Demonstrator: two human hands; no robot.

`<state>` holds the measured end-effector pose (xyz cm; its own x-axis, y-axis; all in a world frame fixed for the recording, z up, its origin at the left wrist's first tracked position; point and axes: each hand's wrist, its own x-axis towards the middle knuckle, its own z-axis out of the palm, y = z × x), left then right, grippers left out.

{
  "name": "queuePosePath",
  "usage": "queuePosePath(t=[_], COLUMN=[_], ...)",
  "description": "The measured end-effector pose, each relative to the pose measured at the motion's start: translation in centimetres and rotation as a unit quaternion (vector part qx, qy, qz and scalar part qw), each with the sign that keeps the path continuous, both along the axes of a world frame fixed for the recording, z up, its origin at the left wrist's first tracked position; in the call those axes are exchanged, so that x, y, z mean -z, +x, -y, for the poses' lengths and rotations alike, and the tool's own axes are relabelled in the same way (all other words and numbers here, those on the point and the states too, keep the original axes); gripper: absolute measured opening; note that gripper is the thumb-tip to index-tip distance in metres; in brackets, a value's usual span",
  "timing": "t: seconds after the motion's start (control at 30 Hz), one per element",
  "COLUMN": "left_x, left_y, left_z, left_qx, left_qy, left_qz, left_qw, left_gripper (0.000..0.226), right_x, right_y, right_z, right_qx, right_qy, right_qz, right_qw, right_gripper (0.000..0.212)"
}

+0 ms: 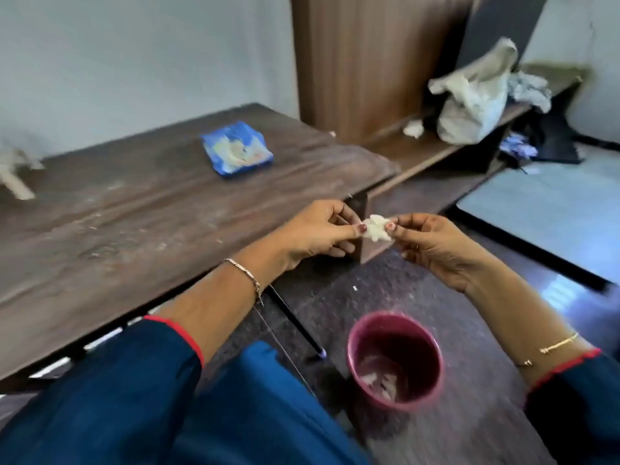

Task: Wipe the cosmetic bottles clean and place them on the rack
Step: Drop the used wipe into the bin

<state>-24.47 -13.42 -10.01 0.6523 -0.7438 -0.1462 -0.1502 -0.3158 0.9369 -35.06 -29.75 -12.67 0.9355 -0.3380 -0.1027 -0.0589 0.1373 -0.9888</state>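
Observation:
A small crumpled white wipe (377, 227) hangs in the air between my hands, past the right end of the brown wooden table (141, 209). My left hand (318, 233) pinches its left side with thumb and fingers. My right hand (432, 243) pinches its right side. A blue wipes packet (236, 152) lies on the table further back. No cosmetic bottle or rack is visible.
A maroon bin (396, 360) with scraps inside stands on the dark floor below my hands. A low wooden shelf (426, 149) at the right holds a pale plastic bag (473, 99) and a white wad (413, 129). A pale object (15, 172) lies at the table's left edge.

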Motion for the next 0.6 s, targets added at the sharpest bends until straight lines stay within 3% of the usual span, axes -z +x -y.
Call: queuePosePath(t=[0.13, 0.27, 0.43, 0.6], left_x=[6.1, 13.0, 19.1, 22.7], left_y=[-2.8, -5.1, -5.8, -4.8], left_z=[4.3, 7.0, 8.1, 7.7], left_qx=[0.052, 0.068, 0.043, 0.029], left_qy=[0.06, 0.112, 0.171, 0.217], left_qz=[-0.036, -0.095, -0.145, -0.14], left_qw=[0.996, 0.987, 0.974, 0.966], left_gripper=[0.008, 0.006, 0.014, 0.008], right_x=[6.7, 13.8, 21.0, 26.5], right_y=[-4.7, -8.1, -9.3, -8.0], right_z=[3.2, 5.2, 7.0, 7.6], right_qx=[0.037, 0.056, 0.124, 0.202], right_qy=[0.022, 0.081, 0.064, 0.04], right_qz=[-0.08, -0.159, -0.248, -0.321], right_qw=[0.996, 0.982, 0.959, 0.925], right_gripper=[0.016, 0.006, 0.011, 0.024])
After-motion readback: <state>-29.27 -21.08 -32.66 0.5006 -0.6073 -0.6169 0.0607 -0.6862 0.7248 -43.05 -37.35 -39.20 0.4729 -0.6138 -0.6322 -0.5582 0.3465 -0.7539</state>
